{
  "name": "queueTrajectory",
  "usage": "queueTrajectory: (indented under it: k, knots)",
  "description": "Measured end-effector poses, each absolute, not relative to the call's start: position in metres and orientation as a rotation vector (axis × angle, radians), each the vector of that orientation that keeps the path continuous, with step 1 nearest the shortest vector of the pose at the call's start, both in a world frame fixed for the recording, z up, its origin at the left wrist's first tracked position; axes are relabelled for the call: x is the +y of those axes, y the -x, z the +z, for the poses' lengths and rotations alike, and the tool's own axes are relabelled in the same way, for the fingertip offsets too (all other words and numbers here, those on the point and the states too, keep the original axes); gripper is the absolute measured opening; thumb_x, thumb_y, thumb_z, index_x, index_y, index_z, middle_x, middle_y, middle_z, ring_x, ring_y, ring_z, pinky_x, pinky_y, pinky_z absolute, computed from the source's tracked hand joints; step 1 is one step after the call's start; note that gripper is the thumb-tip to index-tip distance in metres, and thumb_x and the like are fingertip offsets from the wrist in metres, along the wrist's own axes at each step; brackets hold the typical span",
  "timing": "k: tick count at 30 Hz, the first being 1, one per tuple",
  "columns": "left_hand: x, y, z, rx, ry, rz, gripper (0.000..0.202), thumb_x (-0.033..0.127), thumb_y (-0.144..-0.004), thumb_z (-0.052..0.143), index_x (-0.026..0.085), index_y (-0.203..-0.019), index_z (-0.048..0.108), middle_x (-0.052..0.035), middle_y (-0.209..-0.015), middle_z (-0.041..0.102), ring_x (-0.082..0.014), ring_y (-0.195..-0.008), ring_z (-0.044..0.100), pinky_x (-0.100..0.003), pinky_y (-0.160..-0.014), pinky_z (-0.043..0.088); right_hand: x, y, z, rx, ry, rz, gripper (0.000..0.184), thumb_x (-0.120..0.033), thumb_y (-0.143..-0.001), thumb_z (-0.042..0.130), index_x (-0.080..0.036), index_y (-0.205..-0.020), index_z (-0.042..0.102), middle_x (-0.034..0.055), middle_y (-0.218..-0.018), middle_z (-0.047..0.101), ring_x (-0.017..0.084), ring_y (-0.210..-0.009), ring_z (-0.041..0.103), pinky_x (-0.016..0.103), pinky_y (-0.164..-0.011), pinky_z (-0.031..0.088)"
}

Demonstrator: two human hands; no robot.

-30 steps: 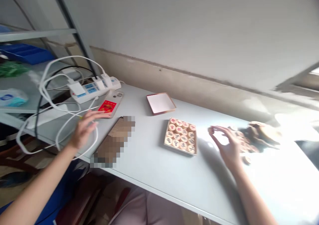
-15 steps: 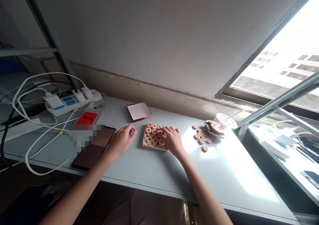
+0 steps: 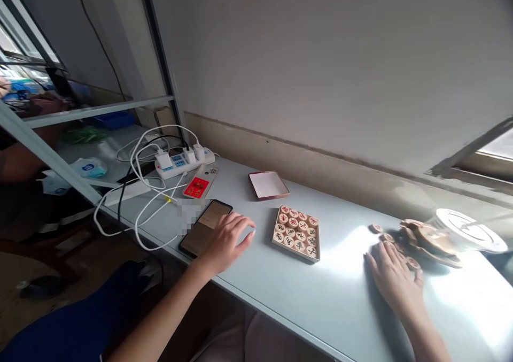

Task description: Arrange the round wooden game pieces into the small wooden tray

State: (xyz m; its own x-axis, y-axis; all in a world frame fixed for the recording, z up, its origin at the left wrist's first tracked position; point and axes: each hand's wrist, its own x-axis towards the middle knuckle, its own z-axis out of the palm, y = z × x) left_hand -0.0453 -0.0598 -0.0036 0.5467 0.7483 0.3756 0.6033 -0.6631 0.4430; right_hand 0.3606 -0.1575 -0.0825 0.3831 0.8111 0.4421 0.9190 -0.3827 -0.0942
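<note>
My left hand [image 3: 229, 240] is open over the right edge of a dark phone or tablet [image 3: 202, 228], its fingers loosely spread and holding nothing. To its right, a shallow box [image 3: 297, 254] holds rows of round wooden xiangqi pieces [image 3: 293, 223] with red and black characters. Farther right, my right hand [image 3: 395, 276] lies palm down with spread fingers on a group of loose xiangqi pieces [image 3: 412, 263], partly covering them. One more loose piece [image 3: 375, 228] sits just beyond those fingers.
A box lid [image 3: 268, 185] lies inside up near the wall. A carved brown ornament [image 3: 428, 241] and a clear lidded cup [image 3: 467, 228] stand at right. On the left are a power strip [image 3: 184, 161], white cables [image 3: 138, 212] and a phone with a red card [image 3: 198, 186].
My right hand has left the box and moved right onto the loose pieces. The left hand has opened and shifted back over the dark device. The view has turned left.
</note>
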Motion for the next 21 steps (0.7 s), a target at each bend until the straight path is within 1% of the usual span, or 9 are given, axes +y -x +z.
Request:
queueTrajectory:
  k: [2, 4, 5, 7, 9, 12, 15, 19, 21]
  knots:
    - [-0.063, 0.085, -0.005, 1.14, -2.539, 0.832, 0.023, 0.029, -0.091, 0.043, 0.024, -0.11, 0.054, -0.0031, -0.116, 0.061, -0.0193, -0.109, 0.051, -0.037, -0.097, 0.036, -0.159, -0.36, -0.089, -1.561, 2.287, -0.421, 0.056, -0.052, -0.085, 0.021, -0.021, -0.121, 0.051, 0.0159, -0.13, 0.051, 0.033, -0.122, 0.045, 0.065, -0.101, 0.015]
    - [-0.058, 0.122, -0.007, 1.248, -2.527, 0.84, 0.026, 0.03, -0.091, 0.042, 0.024, -0.114, 0.053, -0.0035, -0.125, 0.057, -0.0201, -0.117, 0.047, -0.038, -0.101, 0.033, -0.157, -0.353, -0.086, -1.594, 2.238, -0.412, 0.05, -0.052, -0.086, 0.022, -0.026, -0.117, 0.052, 0.0125, -0.129, 0.053, 0.033, -0.118, 0.048, 0.067, -0.101, 0.01]
    - [-0.053, 0.138, -0.009, 1.3, -2.518, 0.828, 0.028, 0.031, -0.091, 0.041, 0.024, -0.115, 0.054, -0.0037, -0.128, 0.054, -0.0208, -0.12, 0.045, -0.039, -0.103, 0.031, -0.155, -0.348, -0.083, -1.607, 2.214, -0.412, 0.047, -0.052, -0.087, 0.023, -0.028, -0.114, 0.053, 0.0105, -0.126, 0.056, 0.034, -0.116, 0.05, 0.067, -0.101, 0.011]
    - [-0.04, 0.162, -0.011, 1.363, -2.508, 0.786, 0.031, 0.034, -0.091, 0.039, 0.025, -0.115, 0.056, -0.0036, -0.132, 0.051, -0.0222, -0.124, 0.041, -0.041, -0.105, 0.029, -0.148, -0.339, -0.077, -1.616, 2.179, -0.43, 0.045, -0.055, -0.086, 0.024, -0.03, -0.106, 0.055, 0.0078, -0.119, 0.06, 0.034, -0.112, 0.053, 0.065, -0.101, 0.015]
    - [-0.025, 0.174, -0.014, 1.37, -2.516, 0.739, 0.033, 0.037, -0.092, 0.038, 0.026, -0.116, 0.058, -0.003, -0.135, 0.048, -0.0229, -0.126, 0.039, -0.042, -0.106, 0.027, -0.141, -0.332, -0.075, -1.614, 2.171, -0.447, 0.047, -0.058, -0.086, 0.023, -0.029, -0.102, 0.057, 0.0076, -0.114, 0.063, 0.033, -0.11, 0.054, 0.06, -0.099, 0.026]
    - [-0.007, 0.176, -0.017, 1.316, -2.542, 0.672, 0.036, 0.04, -0.091, 0.038, 0.028, -0.118, 0.058, -0.0018, -0.137, 0.046, -0.0232, -0.128, 0.035, -0.042, -0.107, 0.026, -0.128, -0.328, -0.078, -1.637, 2.187, -0.439, 0.051, -0.06, -0.085, 0.022, -0.028, -0.099, 0.059, 0.0081, -0.111, 0.065, 0.033, -0.108, 0.054, 0.051, -0.085, 0.039]
    - [0.005, 0.17, -0.019, 1.217, -2.559, 0.609, 0.04, 0.046, -0.091, 0.036, 0.03, -0.121, 0.058, -0.0005, -0.14, 0.043, -0.0239, -0.13, 0.033, -0.043, -0.109, 0.023, -0.115, -0.331, -0.085, -1.685, 2.127, -0.462, 0.052, -0.06, -0.086, 0.023, -0.027, -0.098, 0.06, 0.0084, -0.103, 0.068, 0.032, -0.103, 0.056, 0.045, -0.078, 0.042]
    - [0.013, 0.168, -0.024, 1.135, -2.527, 0.592, 0.052, 0.058, -0.09, 0.028, 0.031, -0.122, 0.058, -0.0005, -0.141, 0.042, -0.0254, -0.131, 0.031, -0.045, -0.111, 0.02, -0.104, -0.335, -0.091, -1.737, 2.063, -0.47, 0.051, -0.058, -0.087, 0.022, -0.027, -0.101, 0.06, 0.0066, -0.105, 0.067, 0.029, -0.102, 0.057, 0.041, -0.085, 0.043]
    - [0.015, 0.169, -0.026, 1.122, -2.508, 0.602, 0.058, 0.063, -0.088, 0.024, 0.03, -0.122, 0.058, -0.0007, -0.141, 0.042, -0.0259, -0.13, 0.031, -0.046, -0.111, 0.02, -0.104, -0.337, -0.093, -1.716, 2.1, -0.483, 0.052, -0.061, -0.086, 0.022, -0.029, -0.103, 0.059, 0.0052, -0.108, 0.066, 0.029, -0.104, 0.057, 0.041, -0.084, 0.043]
